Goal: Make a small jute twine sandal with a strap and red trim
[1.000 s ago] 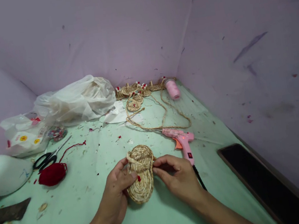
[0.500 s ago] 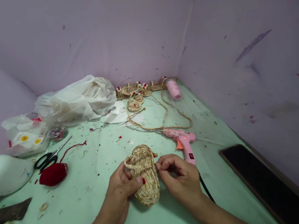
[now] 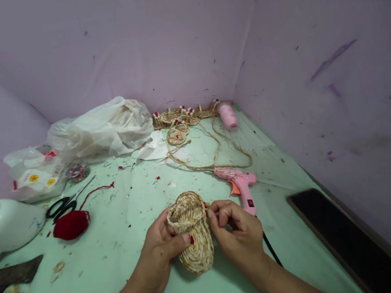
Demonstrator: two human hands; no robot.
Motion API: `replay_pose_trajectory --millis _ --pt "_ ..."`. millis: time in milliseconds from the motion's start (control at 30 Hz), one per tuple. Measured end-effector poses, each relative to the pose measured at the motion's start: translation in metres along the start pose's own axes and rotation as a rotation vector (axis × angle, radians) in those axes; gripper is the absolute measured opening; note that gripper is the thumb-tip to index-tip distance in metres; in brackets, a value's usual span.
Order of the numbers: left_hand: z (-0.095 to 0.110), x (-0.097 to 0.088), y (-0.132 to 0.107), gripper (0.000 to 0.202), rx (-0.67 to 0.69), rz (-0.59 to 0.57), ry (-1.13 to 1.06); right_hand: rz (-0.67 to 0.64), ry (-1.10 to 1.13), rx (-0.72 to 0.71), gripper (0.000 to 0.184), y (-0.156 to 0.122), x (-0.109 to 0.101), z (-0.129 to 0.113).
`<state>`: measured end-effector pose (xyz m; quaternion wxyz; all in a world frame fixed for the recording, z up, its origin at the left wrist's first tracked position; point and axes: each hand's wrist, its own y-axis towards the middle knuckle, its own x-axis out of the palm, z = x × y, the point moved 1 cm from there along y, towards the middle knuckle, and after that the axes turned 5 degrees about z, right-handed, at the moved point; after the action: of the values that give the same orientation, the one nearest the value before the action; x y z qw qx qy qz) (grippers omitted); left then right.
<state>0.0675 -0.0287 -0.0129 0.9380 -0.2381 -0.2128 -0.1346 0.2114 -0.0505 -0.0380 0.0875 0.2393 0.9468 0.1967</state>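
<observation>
A small woven straw slipper, coiled in a pale braid with a strap across its upper part, is held in my left hand. The left thumb presses on its face beside a small red patch, and the other fingers go behind it. At the slipper's right edge, by the strap's end, my right hand pinches with thumb and forefinger. A tiny red bit shows just there; whether the fingertips grip it is too small to tell.
A pink glue gun with a lit red light lies beyond my right hand. Right: dark phone. Left: red yarn ball, scissors, white jug, dark blade. Behind: plastic bag, braided cord, pink thread spool.
The slipper has tilted a little, and its strap now stands up more as an open loop. My right fingertips have shifted slightly up along its right edge.
</observation>
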Motion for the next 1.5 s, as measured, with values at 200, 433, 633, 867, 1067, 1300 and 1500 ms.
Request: replay_pose_trajectory --millis 200,433,633,867,1067,1300,1500 --pt "0.000 0.000 0.001 0.052 0.007 0.020 -0.005 -0.035 0.049 0.393 0.014 0.005 0.002 0.000" --pt "0.000 -0.004 0.005 0.045 0.000 0.026 -0.032 -0.161 0.290 0.768 0.025 0.013 -0.009 -0.001" --pt "0.000 -0.001 0.004 0.045 0.011 0.001 -0.033 -0.483 0.687 1.110 0.021 0.011 -0.004 -0.007" --pt "-0.002 0.000 0.002 0.053 0.054 0.002 -0.001 -0.434 0.733 1.191 0.016 0.010 -0.003 -0.005" --pt "0.000 0.003 0.000 0.066 0.097 -0.031 0.031 -0.467 0.876 1.265 0.013 0.008 -0.002 -0.008" --pt "0.007 0.004 -0.004 0.074 0.140 0.024 0.299 -0.374 0.815 1.242 0.009 0.007 -0.001 -0.010" --pt "0.023 -0.007 -0.008 0.084 0.229 0.024 0.549 -0.346 0.685 1.130 0.019 0.013 -0.007 -0.009"
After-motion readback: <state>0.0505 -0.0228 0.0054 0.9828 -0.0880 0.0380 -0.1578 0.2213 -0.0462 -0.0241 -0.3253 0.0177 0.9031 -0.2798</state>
